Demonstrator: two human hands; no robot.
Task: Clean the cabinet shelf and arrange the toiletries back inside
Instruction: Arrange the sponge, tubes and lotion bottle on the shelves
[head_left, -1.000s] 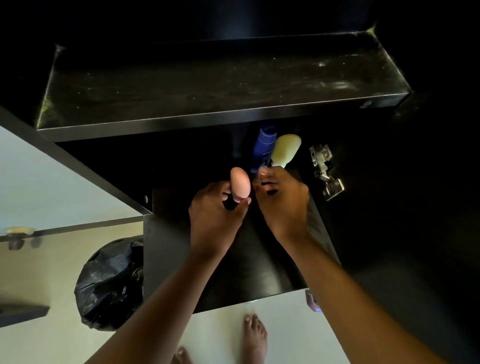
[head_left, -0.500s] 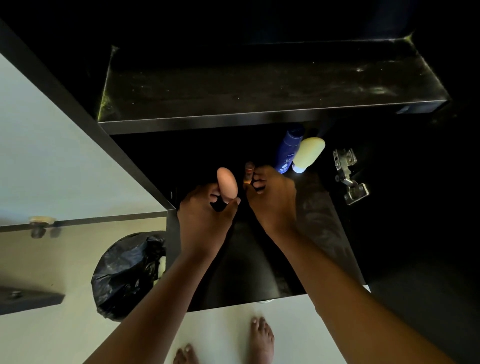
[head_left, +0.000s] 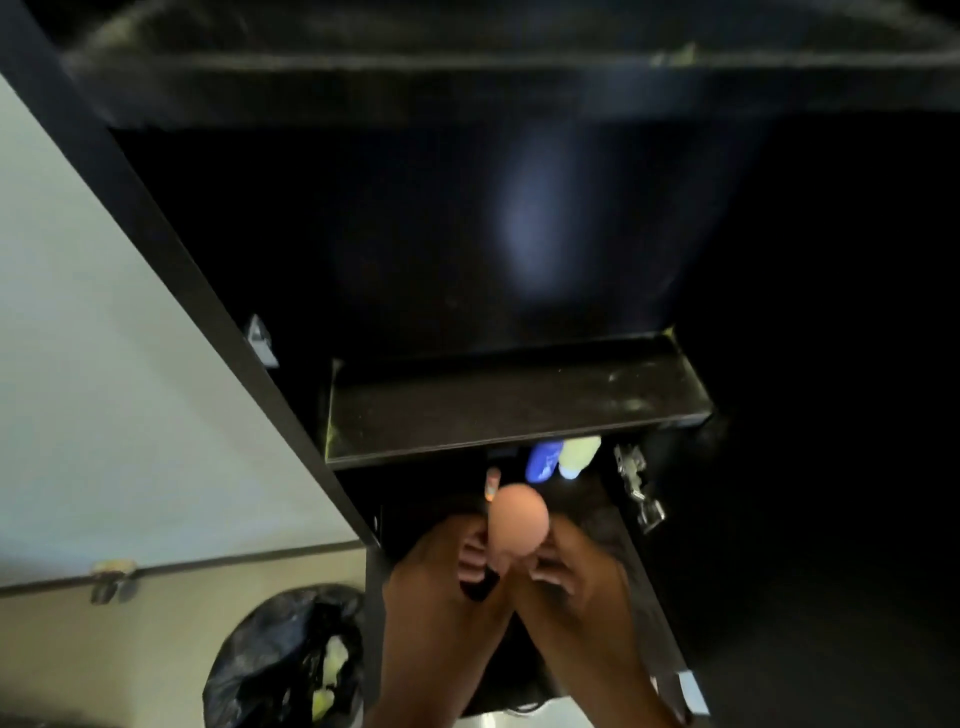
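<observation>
The frame is blurred. My left hand (head_left: 441, 571) grips the black base of a peach egg-shaped item (head_left: 519, 522) in front of the lower cabinet opening. My right hand (head_left: 576, 566) sits close against its right side with fingers curled; the blur hides whether it grips. A small orange tube (head_left: 492, 483) stands just behind the hands. Further in, under the dusty black shelf (head_left: 519, 410), stand a blue bottle (head_left: 544, 460) and a pale yellow bottle (head_left: 579, 452). The compartment above that shelf is dark.
The white cabinet door (head_left: 104, 364) hangs open on the left. A metal hinge (head_left: 636, 483) sticks out at the right side of the opening. A black rubbish bag (head_left: 291, 660) sits on the floor at the lower left.
The view has tilted up, showing the dark upper compartment. My right hand has left the orange tube standing on the lower shelf and come back beside the peach item.
</observation>
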